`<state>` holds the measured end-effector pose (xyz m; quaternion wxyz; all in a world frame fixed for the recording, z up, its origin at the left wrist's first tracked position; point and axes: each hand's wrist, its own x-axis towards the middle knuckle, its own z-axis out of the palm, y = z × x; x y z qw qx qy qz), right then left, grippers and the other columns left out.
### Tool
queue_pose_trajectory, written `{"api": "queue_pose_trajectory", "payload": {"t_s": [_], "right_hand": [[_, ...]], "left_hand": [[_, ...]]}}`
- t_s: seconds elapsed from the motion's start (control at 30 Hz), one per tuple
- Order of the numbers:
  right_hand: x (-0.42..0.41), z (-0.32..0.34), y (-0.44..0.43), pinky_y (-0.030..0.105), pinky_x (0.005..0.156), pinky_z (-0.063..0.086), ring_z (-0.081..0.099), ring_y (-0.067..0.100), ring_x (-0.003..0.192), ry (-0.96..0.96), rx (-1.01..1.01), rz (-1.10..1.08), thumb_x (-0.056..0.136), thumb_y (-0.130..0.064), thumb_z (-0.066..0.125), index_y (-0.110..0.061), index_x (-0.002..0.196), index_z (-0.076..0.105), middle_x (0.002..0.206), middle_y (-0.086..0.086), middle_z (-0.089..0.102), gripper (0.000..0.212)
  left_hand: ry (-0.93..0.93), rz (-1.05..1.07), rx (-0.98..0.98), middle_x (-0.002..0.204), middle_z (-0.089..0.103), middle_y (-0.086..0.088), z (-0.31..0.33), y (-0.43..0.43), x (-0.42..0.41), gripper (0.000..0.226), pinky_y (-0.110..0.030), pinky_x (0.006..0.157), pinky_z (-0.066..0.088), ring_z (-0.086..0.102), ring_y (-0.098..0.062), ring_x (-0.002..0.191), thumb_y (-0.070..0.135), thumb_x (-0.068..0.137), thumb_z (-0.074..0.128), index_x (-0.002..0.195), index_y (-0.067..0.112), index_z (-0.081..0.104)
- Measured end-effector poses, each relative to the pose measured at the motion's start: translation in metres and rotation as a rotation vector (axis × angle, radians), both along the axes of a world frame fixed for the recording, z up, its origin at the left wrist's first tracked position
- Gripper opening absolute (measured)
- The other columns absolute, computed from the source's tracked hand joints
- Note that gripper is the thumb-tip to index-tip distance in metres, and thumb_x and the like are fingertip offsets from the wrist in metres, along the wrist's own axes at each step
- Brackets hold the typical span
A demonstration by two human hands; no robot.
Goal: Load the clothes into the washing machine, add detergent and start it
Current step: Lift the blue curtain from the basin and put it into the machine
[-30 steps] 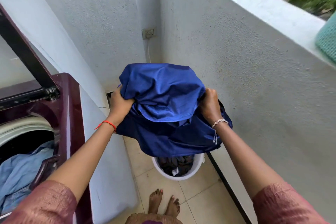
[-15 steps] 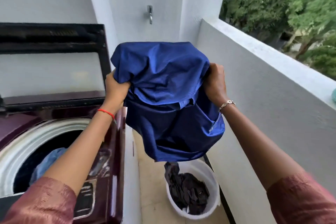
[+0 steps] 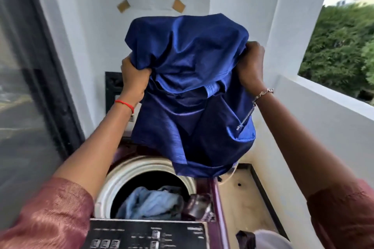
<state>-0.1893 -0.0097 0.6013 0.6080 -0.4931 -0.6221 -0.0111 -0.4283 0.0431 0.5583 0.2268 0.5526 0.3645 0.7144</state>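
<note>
I hold a shiny dark blue garment (image 3: 188,91) up at chest height with both hands. My left hand (image 3: 133,79) grips its left edge and my right hand (image 3: 251,64) grips its right edge. The cloth hangs over the open top-loading washing machine (image 3: 214,188), a maroon one with a white drum rim (image 3: 129,172). Light blue clothes (image 3: 149,202) lie inside the drum. The black control panel (image 3: 145,234) runs along the machine's near edge.
A white laundry bucket (image 3: 271,238) with a dark cloth (image 3: 245,238) stands on the floor at the lower right. The raised lid (image 3: 30,87) fills the left side. White balcony walls close in behind and to the right, with trees beyond the parapet (image 3: 327,95).
I have swung the blue garment from above the bucket leftward to over the machine's drum. My view turned to face the washer, and the bucket slid to the lower right corner.
</note>
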Motion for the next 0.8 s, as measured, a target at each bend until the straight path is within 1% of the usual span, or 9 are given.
{"api": "queue_pose_trajectory", "payload": {"t_s": [0.1,0.2,0.3,0.4,0.5,0.57,0.7,0.77,0.8], "right_hand": [[-0.046,-0.002,-0.001,0.022,0.045,0.01,0.012,0.003,0.058,0.051,0.014,0.037,0.071,0.002,0.037,-0.024,0.053,0.015,0.059,-0.01,0.016,0.039],[-0.091,-0.009,0.003,0.017,0.039,0.014,0.019,0.002,0.038,0.1,0.007,0.082,0.075,0.011,0.037,-0.023,0.051,0.017,0.056,-0.01,0.017,0.046],[-0.123,-0.023,0.006,0.016,0.037,0.014,0.019,0.002,0.037,0.143,-0.028,0.073,0.074,0.015,0.037,-0.023,0.05,0.017,0.056,-0.009,0.016,0.049],[-0.146,-0.046,0.011,0.015,0.037,0.016,0.02,0.0,0.037,0.146,-0.062,0.066,0.072,0.013,0.038,-0.024,0.049,0.017,0.056,-0.012,0.018,0.048],[-0.157,-0.077,0.016,0.015,0.036,0.018,0.022,-0.001,0.036,0.176,-0.118,0.034,0.074,0.018,0.037,-0.022,0.046,0.019,0.051,-0.012,0.02,0.051],[-0.163,-0.103,0.021,0.017,0.036,0.02,0.019,-0.002,0.042,0.186,-0.173,0.007,0.074,0.018,0.037,-0.021,0.047,0.019,0.051,-0.011,0.02,0.051],[-0.168,-0.167,0.031,0.021,0.038,0.02,0.027,-0.008,0.045,0.163,-0.28,-0.002,0.073,0.01,0.04,-0.022,0.047,0.019,0.055,-0.015,0.02,0.047],[-0.168,-0.201,0.035,0.018,0.038,0.02,0.028,-0.011,0.041,0.175,-0.353,0.015,0.073,0.005,0.041,-0.024,0.046,0.021,0.054,-0.017,0.024,0.045],[-0.167,-0.218,0.041,0.015,0.038,0.021,0.028,-0.01,0.041,0.183,-0.397,0.012,0.076,0.009,0.042,-0.025,0.046,0.023,0.053,-0.018,0.027,0.049]], "left_hand": [[0.027,0.027,-0.014,0.047,0.036,0.014,0.004,-0.005,-0.042,0.033,-0.018,0.046,0.024,0.024,-0.003,0.049,-0.004,0.065,0.048,0.054,0.02,0.029],[0.016,0.076,-0.057,0.053,0.034,0.006,0.001,-0.006,-0.084,0.036,-0.024,0.049,0.024,0.024,-0.005,0.05,-0.008,0.069,0.049,0.056,0.02,0.03],[0.01,0.08,-0.08,0.055,0.029,0.002,-0.011,-0.007,-0.114,0.031,-0.029,0.054,0.021,0.023,-0.018,0.064,-0.002,0.064,0.049,0.056,0.02,0.028],[0.007,0.09,-0.133,0.054,0.028,0.002,-0.034,-0.007,-0.136,0.035,-0.03,0.055,0.02,0.022,-0.017,0.062,-0.006,0.067,0.047,0.055,0.02,0.028],[0.021,0.125,-0.206,0.054,0.032,0.002,-0.064,-0.009,-0.145,0.039,-0.027,0.051,0.023,0.024,-0.012,0.057,-0.013,0.072,0.047,0.056,0.019,0.03],[0.031,0.155,-0.254,0.054,0.034,0.003,-0.089,-0.009,-0.148,0.04,-0.021,0.047,0.024,0.026,-0.009,0.055,-0.013,0.074,0.048,0.056,0.018,0.032],[0.058,0.192,-0.332,0.054,0.036,0.005,-0.148,-0.008,-0.15,0.04,-0.015,0.045,0.023,0.031,0.0,0.047,-0.013,0.075,0.05,0.056,0.019,0.034],[0.072,0.198,-0.367,0.059,0.044,0.003,-0.18,-0.008,-0.148,0.031,-0.01,0.046,0.029,0.038,0.006,0.054,-0.014,0.076,0.051,0.062,0.013,0.042],[0.084,0.191,-0.391,0.065,0.05,-0.001,-0.197,-0.006,-0.146,0.022,-0.008,0.049,0.032,0.044,0.001,0.063,-0.014,0.076,0.052,0.07,0.006,0.049]]}}
